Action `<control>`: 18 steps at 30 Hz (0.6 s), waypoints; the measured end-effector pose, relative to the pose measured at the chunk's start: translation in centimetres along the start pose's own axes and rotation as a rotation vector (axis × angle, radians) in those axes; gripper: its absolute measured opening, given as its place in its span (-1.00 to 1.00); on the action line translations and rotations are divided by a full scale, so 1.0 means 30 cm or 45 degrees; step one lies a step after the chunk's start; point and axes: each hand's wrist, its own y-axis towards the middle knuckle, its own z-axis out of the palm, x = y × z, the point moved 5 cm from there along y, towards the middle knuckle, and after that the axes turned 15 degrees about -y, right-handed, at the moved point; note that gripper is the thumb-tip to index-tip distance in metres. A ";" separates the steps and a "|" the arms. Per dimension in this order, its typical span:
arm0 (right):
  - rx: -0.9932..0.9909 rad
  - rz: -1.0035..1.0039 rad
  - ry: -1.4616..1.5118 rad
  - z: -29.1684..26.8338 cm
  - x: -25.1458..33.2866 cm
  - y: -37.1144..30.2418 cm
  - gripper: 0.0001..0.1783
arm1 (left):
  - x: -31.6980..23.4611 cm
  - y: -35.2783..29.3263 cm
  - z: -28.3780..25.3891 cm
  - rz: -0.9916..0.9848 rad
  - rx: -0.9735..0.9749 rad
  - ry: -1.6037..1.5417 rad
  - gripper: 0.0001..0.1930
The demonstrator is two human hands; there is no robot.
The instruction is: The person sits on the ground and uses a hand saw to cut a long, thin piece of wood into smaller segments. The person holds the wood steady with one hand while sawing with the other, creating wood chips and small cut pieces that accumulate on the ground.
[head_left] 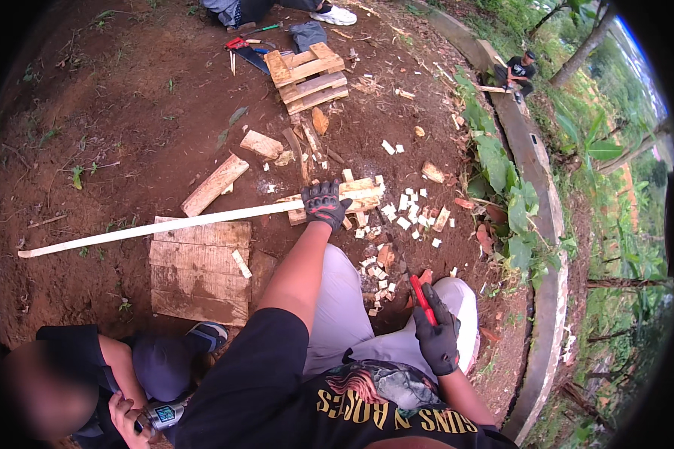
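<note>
My left hand (324, 203), in a black glove with red trim, is closed over a long pale wooden strip (165, 230) and presses it onto a low stack of small boards (363, 196). The strip stretches far to the left, its other end just above the soil. My right hand (436, 333), gloved in black, grips the red handle (422, 299) of a handsaw beside my right knee. The saw's dark, narrow blade points up toward the strip's right end and is hard to make out against the soil. Small cut wood pieces (408, 206) lie scattered right of the stack.
A flat wooden panel (201, 262) and split logs (215, 185) lie to the left. Farther off are a small wooden stand (311, 78) and a red-handled saw (237, 43). People sit around me, one close at lower left. A concrete edge (535, 187) runs along the right.
</note>
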 end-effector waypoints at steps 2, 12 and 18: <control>-0.076 -0.141 -0.071 0.000 0.013 0.010 -0.46 | 0.004 0.001 -0.008 -0.025 0.019 0.003 -0.16; -0.043 -0.352 -0.261 0.005 0.049 0.023 -0.35 | -0.038 0.006 -0.019 -0.086 -0.013 0.030 -0.12; -0.130 -0.311 -0.235 -0.003 0.004 0.040 -0.38 | -0.008 0.002 0.000 -0.081 -0.004 -0.002 -0.14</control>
